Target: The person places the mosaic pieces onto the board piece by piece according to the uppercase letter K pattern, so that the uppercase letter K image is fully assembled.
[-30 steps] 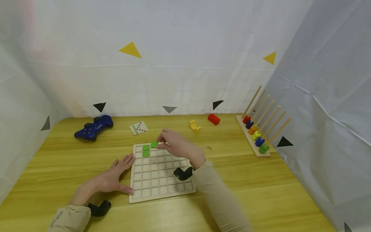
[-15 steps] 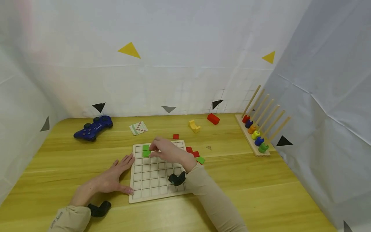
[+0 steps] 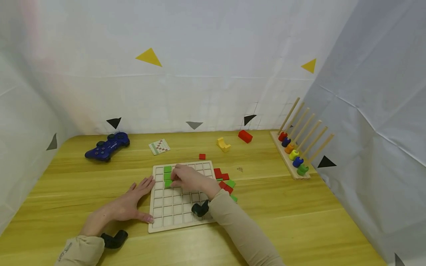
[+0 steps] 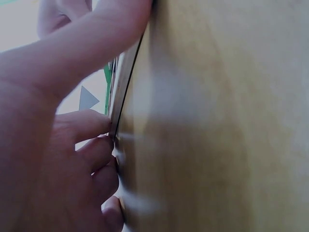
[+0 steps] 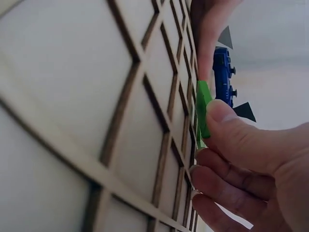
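- Fingers of left hand (image 3: 128, 203) spread; right hand (image 3: 193, 180) thumb and fingers pinching green tile (image 5: 202, 106).
- Wooden table (image 3: 299, 221); grid board (image 3: 178, 209) flat on it, left hand at its left edge.
- Patterned card (image 3: 159, 147) beyond board.
- Held tile at second column, just nearer than two placed green tiles (image 3: 168, 169).

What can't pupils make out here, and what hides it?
Head view: some cells of the pale wooden grid board, covered by the right hand.
Head view: lowest flat green tile, partly behind the right beige fabric sleeve.
Head view: white printed card, pattern too small.
Left wrist view: left hand, thumb tip cut off by the top edge.
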The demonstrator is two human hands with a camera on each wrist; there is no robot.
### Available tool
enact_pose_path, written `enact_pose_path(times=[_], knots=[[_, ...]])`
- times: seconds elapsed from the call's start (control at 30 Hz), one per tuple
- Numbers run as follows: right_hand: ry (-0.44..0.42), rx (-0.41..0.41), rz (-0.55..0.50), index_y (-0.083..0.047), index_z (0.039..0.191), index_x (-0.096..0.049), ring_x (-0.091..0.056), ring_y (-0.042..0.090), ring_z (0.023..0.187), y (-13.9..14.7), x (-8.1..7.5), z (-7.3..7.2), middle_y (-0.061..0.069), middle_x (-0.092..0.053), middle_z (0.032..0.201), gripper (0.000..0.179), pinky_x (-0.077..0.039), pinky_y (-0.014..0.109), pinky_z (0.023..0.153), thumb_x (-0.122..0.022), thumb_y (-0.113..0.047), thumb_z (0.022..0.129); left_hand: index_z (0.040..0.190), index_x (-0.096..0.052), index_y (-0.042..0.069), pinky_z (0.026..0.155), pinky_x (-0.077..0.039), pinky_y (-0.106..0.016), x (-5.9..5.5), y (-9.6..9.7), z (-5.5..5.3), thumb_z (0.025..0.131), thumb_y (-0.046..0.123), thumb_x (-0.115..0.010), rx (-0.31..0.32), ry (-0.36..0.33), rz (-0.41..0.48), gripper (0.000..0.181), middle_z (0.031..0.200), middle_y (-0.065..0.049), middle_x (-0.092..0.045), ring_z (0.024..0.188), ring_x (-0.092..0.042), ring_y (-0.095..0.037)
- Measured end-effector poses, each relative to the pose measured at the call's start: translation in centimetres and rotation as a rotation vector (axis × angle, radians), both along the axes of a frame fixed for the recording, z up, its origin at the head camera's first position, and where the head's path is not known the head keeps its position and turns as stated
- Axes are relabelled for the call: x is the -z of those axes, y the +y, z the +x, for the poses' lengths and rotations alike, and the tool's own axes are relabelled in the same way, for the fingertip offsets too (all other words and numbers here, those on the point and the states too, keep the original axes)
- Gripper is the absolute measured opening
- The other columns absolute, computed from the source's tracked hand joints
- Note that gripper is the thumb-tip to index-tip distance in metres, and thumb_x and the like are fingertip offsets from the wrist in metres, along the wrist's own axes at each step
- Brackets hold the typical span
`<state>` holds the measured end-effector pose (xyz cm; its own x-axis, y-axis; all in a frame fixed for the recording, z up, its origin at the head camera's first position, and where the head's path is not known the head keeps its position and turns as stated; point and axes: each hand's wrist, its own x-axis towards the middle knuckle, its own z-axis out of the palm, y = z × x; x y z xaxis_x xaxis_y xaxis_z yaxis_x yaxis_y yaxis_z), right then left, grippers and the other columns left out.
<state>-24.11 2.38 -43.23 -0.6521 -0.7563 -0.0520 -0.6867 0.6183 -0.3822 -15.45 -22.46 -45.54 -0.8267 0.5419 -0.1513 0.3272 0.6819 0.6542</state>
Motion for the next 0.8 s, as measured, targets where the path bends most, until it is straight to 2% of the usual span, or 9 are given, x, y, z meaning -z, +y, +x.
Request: enact_pose_path(times=[0.23, 0.47, 0.8], knots=[[0.046, -0.017, 0.001, -0.012, 0.106, -0.068, -0.056, 0.009, 0.089, 0.0, 0.7, -0.2, -0.001, -0.06, 0.102, 0.02, -0.047, 0.019, 0.08, -0.068, -0.029, 0.095, 0.158, -0.015, -0.003, 0.117, 0.004, -0.069, -0.3, 0.1, 0.0, 0.073, 0.053, -0.083, -0.001, 0.007, -0.002, 0.122, 0.166, -0.024, -0.001, 0.152, 0.003, -0.047], [0.046, -0.015, 0.0, -0.014, 0.107, -0.068, -0.052, 0.008, 0.085, 0.1, 0.9, -0.2, -0.003, -0.058, 0.1, 0.02, -0.044, 0.018, 0.077, -0.069, -0.029, 0.095, 0.158, -0.015, -0.004, 0.117, 0.004, -0.069, -0.4, 0.2, 0.1, 0.073, 0.052, -0.084, 0.002, 0.002, 0.003, 0.123, 0.166, -0.024, -0.001, 0.152, 0.002, -0.047], [0.044, -0.016, -0.011, -0.016, 0.109, -0.068, -0.053, 0.007, 0.086, 0.0, 1.2, -0.4, -0.004, -0.058, 0.1, 0.02, -0.046, 0.019, 0.076, -0.069, -0.031, 0.095, 0.158, -0.014, -0.005, 0.117, 0.005, -0.069, -0.4, 0.1, 0.1, 0.074, 0.052, -0.083, 0.004, -0.005, 0.011, 0.123, 0.166, -0.025, 0.0, 0.151, 0.003, -0.048]])
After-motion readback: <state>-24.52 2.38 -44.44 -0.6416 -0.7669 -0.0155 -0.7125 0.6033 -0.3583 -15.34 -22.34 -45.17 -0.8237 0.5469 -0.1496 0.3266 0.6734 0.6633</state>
